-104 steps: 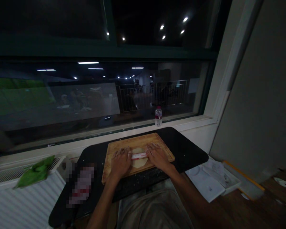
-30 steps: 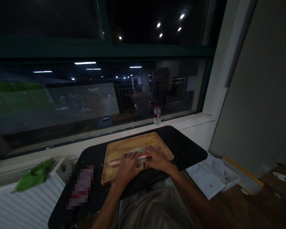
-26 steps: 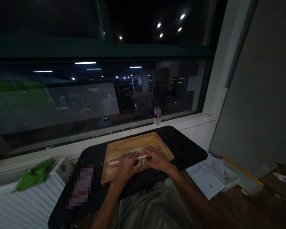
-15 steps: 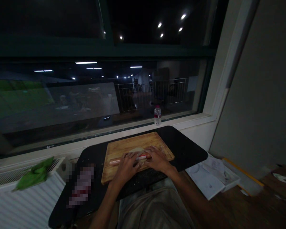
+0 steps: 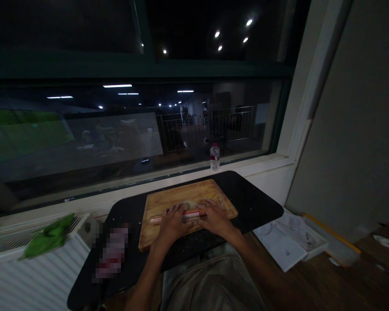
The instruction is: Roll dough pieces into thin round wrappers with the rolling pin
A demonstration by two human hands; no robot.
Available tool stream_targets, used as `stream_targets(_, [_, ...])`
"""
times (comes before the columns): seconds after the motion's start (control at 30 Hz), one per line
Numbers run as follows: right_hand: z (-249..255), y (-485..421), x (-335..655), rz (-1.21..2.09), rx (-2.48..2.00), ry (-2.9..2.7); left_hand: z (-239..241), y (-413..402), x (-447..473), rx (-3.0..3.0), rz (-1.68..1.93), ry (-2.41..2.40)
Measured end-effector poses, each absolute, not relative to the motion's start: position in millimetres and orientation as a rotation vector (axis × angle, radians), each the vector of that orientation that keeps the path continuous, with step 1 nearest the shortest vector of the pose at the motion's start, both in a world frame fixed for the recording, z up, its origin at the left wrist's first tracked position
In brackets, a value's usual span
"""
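Note:
A wooden cutting board (image 5: pixel 162 199) lies on a black tabletop (image 5: pixel 256 203). A thin red-and-white rolling pin (image 5: pixel 191 214) lies across the board, over a flat round of pale dough (image 5: pixel 188 204) that my hands mostly hide. My left hand (image 5: pixel 171 222) rests palm-down on the pin's middle with its fingers stretched out flat. My right hand (image 5: pixel 214 216) lies the same way on the pin's right part, fingers flat and a little spread. The pin's left end (image 5: pixel 155 220) sticks out past my left hand.
A small water bottle (image 5: pixel 215 157) stands on the windowsill behind the board. A blurred packet (image 5: pixel 112 255) lies on the tabletop's left. A green cloth (image 5: pixel 48 237) sits on the radiator at the left. White papers (image 5: pixel 288 242) lie low at the right, beside a wall.
Over the last second the pin and both hands shifted slightly away from me on the board. Since 3.5 s ago my left hand has moved right along the pin, baring its left end.

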State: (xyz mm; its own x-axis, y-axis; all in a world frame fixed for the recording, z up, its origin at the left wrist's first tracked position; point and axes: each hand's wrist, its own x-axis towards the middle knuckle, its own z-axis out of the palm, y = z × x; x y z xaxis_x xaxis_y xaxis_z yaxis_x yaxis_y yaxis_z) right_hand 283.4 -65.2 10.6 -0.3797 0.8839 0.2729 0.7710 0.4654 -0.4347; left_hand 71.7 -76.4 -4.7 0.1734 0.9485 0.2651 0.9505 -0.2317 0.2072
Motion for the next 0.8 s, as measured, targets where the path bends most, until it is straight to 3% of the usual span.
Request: stream_targets(0.8, [11.6,-69.7,282.0,0.313,-1.366,-2.26,-2.7,-74.7,73.9,-2.405,-0.556,-1.952])
